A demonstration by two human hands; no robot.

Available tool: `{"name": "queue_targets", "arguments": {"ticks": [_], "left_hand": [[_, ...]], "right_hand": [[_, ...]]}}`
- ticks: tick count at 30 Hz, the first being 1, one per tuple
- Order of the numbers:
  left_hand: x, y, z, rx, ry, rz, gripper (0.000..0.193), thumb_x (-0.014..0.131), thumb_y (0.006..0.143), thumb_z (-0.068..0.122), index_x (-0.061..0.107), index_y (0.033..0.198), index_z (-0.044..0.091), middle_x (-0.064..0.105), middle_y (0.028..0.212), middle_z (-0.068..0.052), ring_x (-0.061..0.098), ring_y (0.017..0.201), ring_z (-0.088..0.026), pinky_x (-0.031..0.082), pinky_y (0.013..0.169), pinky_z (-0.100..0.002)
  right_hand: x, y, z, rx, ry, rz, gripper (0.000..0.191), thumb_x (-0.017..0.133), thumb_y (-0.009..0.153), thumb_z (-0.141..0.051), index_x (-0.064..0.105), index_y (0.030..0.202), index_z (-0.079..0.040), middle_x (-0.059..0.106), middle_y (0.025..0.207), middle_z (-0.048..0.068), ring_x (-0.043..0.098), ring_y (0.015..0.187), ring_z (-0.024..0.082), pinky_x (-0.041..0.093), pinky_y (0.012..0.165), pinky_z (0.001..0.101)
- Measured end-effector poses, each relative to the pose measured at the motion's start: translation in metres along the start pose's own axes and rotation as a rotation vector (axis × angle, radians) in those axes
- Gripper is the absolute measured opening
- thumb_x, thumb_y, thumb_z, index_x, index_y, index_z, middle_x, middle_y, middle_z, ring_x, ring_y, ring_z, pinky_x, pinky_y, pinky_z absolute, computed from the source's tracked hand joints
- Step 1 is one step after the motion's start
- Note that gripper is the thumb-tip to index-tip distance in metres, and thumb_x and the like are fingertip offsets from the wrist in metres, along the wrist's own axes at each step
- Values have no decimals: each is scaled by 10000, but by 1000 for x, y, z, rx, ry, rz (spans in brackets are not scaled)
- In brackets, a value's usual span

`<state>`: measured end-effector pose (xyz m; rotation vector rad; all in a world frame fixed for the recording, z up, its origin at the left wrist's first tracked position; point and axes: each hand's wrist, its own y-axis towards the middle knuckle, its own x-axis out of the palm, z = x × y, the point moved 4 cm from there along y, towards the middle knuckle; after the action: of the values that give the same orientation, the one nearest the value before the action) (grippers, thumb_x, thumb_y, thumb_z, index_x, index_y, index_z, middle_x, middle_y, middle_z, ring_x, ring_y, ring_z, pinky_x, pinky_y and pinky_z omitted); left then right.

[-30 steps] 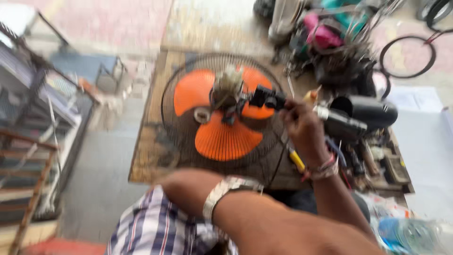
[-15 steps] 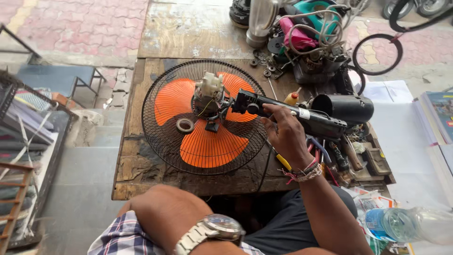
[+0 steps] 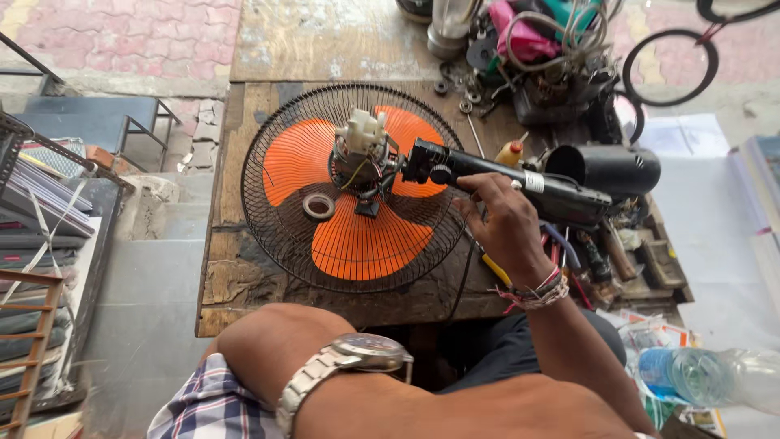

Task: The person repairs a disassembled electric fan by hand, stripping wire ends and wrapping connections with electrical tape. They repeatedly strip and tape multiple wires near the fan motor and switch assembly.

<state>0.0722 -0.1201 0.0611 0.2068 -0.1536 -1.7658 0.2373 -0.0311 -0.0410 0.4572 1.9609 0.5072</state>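
right hand (image 3: 508,223) grips the smooth black fan neck (image 3: 520,183) above round orange blades (image 3: 357,211).

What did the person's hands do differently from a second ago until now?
Little changed. The right hand keeps gripping the black fan neck beside the motor, barely shifting. The left forearm with the watch dropped lower across the lap. The orange fan and tape roll stayed put.

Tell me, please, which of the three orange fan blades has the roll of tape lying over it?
The left blade: the roll of tape rests on the grille above its lower edge. The bottom blade and the top-right blade carry no tape.
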Motion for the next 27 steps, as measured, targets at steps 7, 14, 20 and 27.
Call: {"name": "queue_targets", "arguments": {"ticks": [7,14,20,27], "left_hand": [[-50,-34,-3,281,1014,466,171,607,834,109,640,986,36,643,899,-122,648,836,-310,521,747,-433],[-159,-168,-116,-657,1064,1221,280,689,987,328,724,853,85,715,721,-96,652,610,-203,479,579,-345],[-169,-205,-166,-602,1423,1240,339,743,887,387,729,977,61,695,1113,-165,591,1067,-302,447,871,-434],[-170,-193,-165,-610,1495,1217,255,755,833,331,778,968,116,659,1292,-185,530,1246,-341,347,1005,-518]], "right_hand": [[-8,5,-11,-49,24,27,225,772,906,-121,699,1114,-76,708,935,96,694,783,253,541,698,372],[2,0,-12,-33,53,-74,135,761,924,-136,724,1040,-77,728,898,60,698,756,206,551,684,344],[16,-1,-19,-131,61,-85,126,759,895,-160,726,983,-77,733,892,47,696,769,217,553,690,356],[31,-5,-18,-88,78,-164,136,757,877,-152,729,994,-90,731,883,52,693,774,221,553,702,371]]}}
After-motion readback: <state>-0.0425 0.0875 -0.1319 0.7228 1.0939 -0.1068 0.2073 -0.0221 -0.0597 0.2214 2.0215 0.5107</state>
